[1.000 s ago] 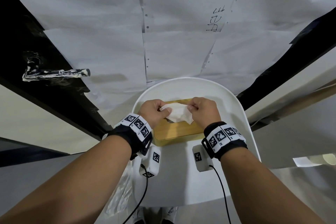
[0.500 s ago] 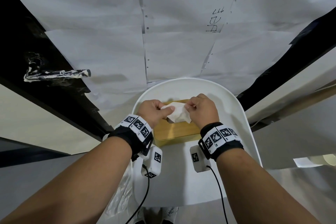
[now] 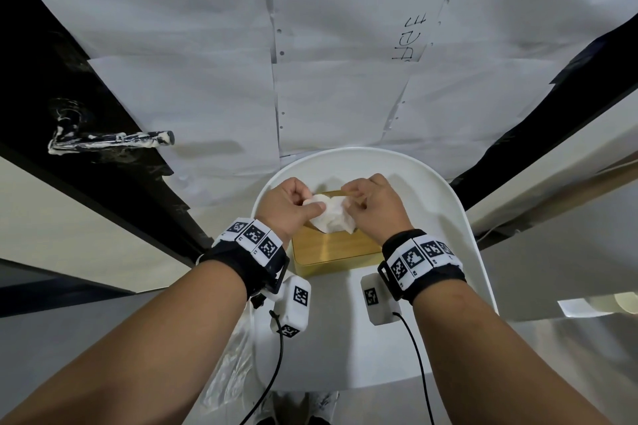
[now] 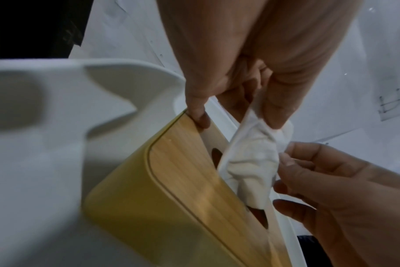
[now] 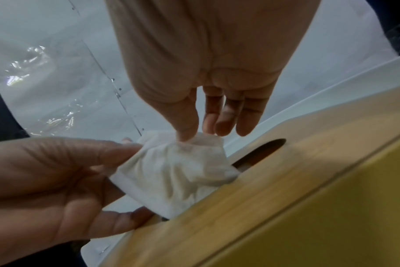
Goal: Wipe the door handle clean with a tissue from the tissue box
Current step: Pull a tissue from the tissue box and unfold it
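Two big surfaces fill the head view: a paper-covered door (image 3: 345,45) ahead and, below it, a white round desk (image 3: 459,217) at six o'clock. On the desk sits the yellow tissue box (image 3: 331,248) with its wooden lid, and at nine o'clock, well apart from it, the dark door handle (image 3: 110,141) sticks out, smeared with white residue and not yet wiped. Above the box, the left hand (image 3: 286,207) pinches the tissue (image 3: 331,217) between thumb and curled fingers, and the right hand (image 3: 376,210) pinches its other side with thumb and forefinger, the remaining fingers loosely spread. Compared with a second ago, the tissue has gone from a flatter sheet stretched between the hands to a tighter, rounder wad, and the hands have drawn closer together. In the wrist views the lower corner of the tissue (image 4: 251,189) sits at the oval slot (image 5: 260,151); whether it has come fully free cannot be told. My reading is that the pulling step is nearly over and the tissue is being bunched into a pad, so the next call is to carry it left toward the handle, taking care that no second sheet trails out.
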A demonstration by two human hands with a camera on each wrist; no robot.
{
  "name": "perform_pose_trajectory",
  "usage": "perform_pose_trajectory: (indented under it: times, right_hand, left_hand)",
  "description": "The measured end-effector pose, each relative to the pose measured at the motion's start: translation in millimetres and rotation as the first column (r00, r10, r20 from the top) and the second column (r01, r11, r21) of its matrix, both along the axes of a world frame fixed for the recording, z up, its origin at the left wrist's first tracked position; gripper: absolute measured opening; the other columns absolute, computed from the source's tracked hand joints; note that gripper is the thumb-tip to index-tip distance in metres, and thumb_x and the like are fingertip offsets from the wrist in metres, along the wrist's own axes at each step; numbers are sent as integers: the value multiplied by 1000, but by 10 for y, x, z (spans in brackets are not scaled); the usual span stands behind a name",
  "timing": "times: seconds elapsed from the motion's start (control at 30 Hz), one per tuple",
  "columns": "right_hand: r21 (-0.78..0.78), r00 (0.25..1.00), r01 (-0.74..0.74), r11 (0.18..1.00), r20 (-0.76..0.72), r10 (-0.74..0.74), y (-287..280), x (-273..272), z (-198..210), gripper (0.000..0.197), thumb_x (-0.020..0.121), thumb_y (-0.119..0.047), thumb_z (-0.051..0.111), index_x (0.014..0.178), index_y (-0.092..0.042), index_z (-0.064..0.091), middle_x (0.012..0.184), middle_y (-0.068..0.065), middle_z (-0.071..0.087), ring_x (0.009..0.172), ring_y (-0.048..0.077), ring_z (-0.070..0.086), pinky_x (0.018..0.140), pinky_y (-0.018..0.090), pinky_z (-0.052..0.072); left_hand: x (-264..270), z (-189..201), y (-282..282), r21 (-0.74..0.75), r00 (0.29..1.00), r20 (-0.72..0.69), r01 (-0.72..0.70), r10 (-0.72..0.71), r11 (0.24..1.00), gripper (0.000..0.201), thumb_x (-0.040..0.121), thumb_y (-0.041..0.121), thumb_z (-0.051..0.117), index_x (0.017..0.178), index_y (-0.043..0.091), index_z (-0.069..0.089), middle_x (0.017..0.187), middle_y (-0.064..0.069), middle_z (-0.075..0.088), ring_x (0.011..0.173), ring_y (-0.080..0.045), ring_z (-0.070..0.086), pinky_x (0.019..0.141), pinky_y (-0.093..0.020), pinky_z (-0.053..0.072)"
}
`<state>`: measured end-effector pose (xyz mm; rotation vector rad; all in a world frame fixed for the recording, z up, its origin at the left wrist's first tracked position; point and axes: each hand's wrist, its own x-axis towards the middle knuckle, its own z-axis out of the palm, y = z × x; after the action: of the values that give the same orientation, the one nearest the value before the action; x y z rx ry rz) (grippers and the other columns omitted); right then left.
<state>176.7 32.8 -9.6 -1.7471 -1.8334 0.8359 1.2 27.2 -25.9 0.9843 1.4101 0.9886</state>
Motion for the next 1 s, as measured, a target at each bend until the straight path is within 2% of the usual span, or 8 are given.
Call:
perform_pose_trajectory:
  times: [0.1,0.27,0.37,0.53,0.63,0.73,0.87,1.0]
  right_hand:
    - [26,999,-17,1000,49,15,10,-39,-5,6,83,-11,64,86,-15,67,93,-1,52,79,14,55,76,20,41]
    - [76,994,55,996,90,-61,27,-34,5,10,78,-6,64,77,-14,71,80,-3,55,76,20,59,72,31,51]
    - [90,990,76,993,114,-86,14,-38,4,18,73,1,58,70,-14,67,79,-2,54,73,21,58,65,33,52]
    - [90,987,87,992,130,-99,26,-33,6,20,73,0,53,67,-18,55,77,-5,52,69,19,56,61,30,48]
    - [40,988,110,993,104,-114,25,-59,39,17,82,-5,50,74,-19,47,73,1,59,70,23,59,63,34,51]
    - [-14,982,185,983,47,-184,18,-17,93,14,82,0,42,80,-13,45,73,8,55,68,27,53,63,36,46]
    - [-66,975,220,973,-31,-222,6,24,173,23,77,9,33,86,-9,44,73,7,51,71,31,54,63,39,48]
    - [-132,959,193,972,-184,-215,15,-24,171,34,84,5,33,97,-24,47,86,2,53,87,32,60,78,48,55]
  left_hand:
    - [-32,-16,23,19,999,7,50,-50,999,34,70,-3,75,83,23,57,80,-10,68,72,-27,65,71,-40,55]
    - [-71,-72,7,11,995,-14,95,-95,995,24,77,1,76,90,17,65,88,-11,69,79,-26,66,81,-40,56]
    - [-68,-105,23,-8,998,-55,38,-39,999,16,73,17,83,75,18,67,69,4,68,68,-20,63,74,-37,55]
    - [-89,-99,75,-14,995,-98,15,-16,1000,52,52,68,76,53,23,50,54,5,44,58,-19,42,61,-35,40]
    - [-87,-59,100,-10,994,-94,64,-65,998,56,55,69,72,47,26,36,50,12,27,56,-17,29,61,-35,33]
    - [-124,-96,104,-14,994,-92,59,-60,998,60,52,72,74,48,26,36,56,4,32,60,-20,34,64,-35,33]
    - [-196,-105,81,-20,994,-90,56,-58,998,47,53,65,76,64,26,51,69,-1,53,63,-21,49,64,-32,41]
    - [-272,-56,66,-60,967,-205,140,-149,988,44,84,54,62,107,16,67,104,4,64,103,-16,59,92,-31,46]
